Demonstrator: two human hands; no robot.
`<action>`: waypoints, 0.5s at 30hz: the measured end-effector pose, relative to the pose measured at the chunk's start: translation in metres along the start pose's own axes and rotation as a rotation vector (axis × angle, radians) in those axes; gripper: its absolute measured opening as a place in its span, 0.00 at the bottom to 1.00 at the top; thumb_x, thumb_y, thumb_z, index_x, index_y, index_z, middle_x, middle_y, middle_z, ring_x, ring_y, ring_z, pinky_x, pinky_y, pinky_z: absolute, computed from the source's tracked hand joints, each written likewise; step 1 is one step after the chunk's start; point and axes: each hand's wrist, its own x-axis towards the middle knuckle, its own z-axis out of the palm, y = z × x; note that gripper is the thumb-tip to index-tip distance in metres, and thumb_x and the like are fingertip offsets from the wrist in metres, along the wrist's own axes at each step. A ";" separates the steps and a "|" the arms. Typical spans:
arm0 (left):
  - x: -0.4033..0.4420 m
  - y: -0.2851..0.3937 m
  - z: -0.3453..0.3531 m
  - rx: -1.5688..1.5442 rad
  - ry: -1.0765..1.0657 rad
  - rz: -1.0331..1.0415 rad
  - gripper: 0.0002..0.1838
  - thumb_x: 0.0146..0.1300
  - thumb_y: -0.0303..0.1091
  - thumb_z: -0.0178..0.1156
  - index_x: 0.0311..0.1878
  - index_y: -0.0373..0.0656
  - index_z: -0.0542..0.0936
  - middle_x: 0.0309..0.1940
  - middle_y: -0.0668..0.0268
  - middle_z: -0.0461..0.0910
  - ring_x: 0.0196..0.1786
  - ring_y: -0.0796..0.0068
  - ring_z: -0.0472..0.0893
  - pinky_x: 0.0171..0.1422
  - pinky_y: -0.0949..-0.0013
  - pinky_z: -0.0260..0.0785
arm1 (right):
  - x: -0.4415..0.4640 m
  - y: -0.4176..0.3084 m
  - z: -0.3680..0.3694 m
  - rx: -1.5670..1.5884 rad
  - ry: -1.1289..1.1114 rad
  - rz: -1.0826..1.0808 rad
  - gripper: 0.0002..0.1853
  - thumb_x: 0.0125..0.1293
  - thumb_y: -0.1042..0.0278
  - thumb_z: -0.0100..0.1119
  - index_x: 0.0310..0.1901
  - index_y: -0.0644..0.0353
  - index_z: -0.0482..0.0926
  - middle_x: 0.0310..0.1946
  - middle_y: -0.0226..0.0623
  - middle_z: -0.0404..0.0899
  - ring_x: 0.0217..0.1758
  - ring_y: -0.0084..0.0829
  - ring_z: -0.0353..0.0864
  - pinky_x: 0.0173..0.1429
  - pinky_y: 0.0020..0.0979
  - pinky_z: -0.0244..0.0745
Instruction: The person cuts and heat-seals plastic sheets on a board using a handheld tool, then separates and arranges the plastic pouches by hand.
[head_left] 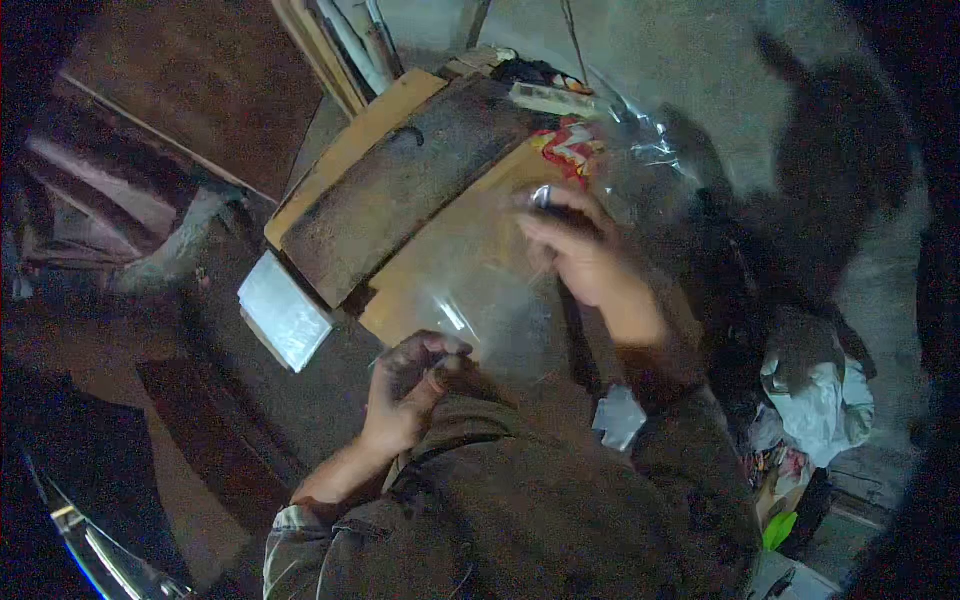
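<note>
My left hand (pixel 405 390) is low in the middle of the head view, its fingers curled in a pinch at the edge of a clear plastic film (pixel 455 318). The film is see-through and blurred, with bright glints, spread above the brown cardboard (pixel 425 275). Farther up and to the right, my right hand (pixel 575 250) is bent at the wrist and smeared by motion. Its fingers are closed around a small shiny object (pixel 541 197), whose kind I cannot make out.
A dark, worn board (pixel 400 190) lies on the cardboard. Left of it is a stack of white sheets or packets (pixel 285 312). Red-and-white wrapping (pixel 568 148) and crumpled clear plastic (pixel 650 140) lie beyond my right hand. A white plastic bag (pixel 820 395) sits at the right.
</note>
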 end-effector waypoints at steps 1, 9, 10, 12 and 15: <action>0.006 0.001 0.004 0.042 -0.058 0.011 0.08 0.64 0.25 0.56 0.46 0.36 0.75 0.42 0.65 0.78 0.45 0.77 0.76 0.53 0.71 0.68 | 0.005 -0.011 -0.005 -0.072 0.195 -0.032 0.12 0.58 0.63 0.63 0.42 0.57 0.79 0.28 0.25 0.75 0.27 0.18 0.71 0.30 0.21 0.65; 0.023 -0.018 -0.007 0.202 -0.134 -0.046 0.10 0.66 0.31 0.55 0.47 0.35 0.76 0.39 0.64 0.79 0.45 0.75 0.77 0.50 0.71 0.68 | 0.017 -0.069 -0.173 -0.309 0.231 -0.188 0.15 0.58 0.65 0.61 0.47 0.57 0.79 0.25 0.21 0.71 0.22 0.15 0.63 0.25 0.19 0.56; 0.024 -0.021 -0.012 0.274 -0.110 -0.079 0.11 0.66 0.31 0.55 0.46 0.35 0.76 0.39 0.64 0.79 0.44 0.75 0.78 0.50 0.71 0.69 | 0.015 -0.062 -0.195 -0.254 0.338 -0.178 0.15 0.58 0.64 0.60 0.47 0.56 0.79 0.23 0.20 0.70 0.20 0.15 0.63 0.24 0.19 0.56; 0.027 -0.029 -0.021 0.348 -0.123 -0.022 0.11 0.66 0.32 0.55 0.47 0.35 0.76 0.39 0.64 0.79 0.44 0.75 0.78 0.49 0.71 0.69 | 0.014 -0.042 -0.245 -0.283 0.411 -0.063 0.13 0.61 0.65 0.59 0.47 0.57 0.78 0.22 0.21 0.69 0.20 0.14 0.62 0.25 0.20 0.56; 0.031 -0.038 -0.029 0.347 -0.129 0.014 0.12 0.66 0.33 0.54 0.47 0.35 0.76 0.40 0.63 0.80 0.44 0.74 0.78 0.48 0.70 0.69 | 0.011 -0.011 -0.283 -0.305 0.544 0.083 0.10 0.63 0.64 0.57 0.43 0.59 0.77 0.21 0.21 0.68 0.20 0.15 0.62 0.26 0.21 0.57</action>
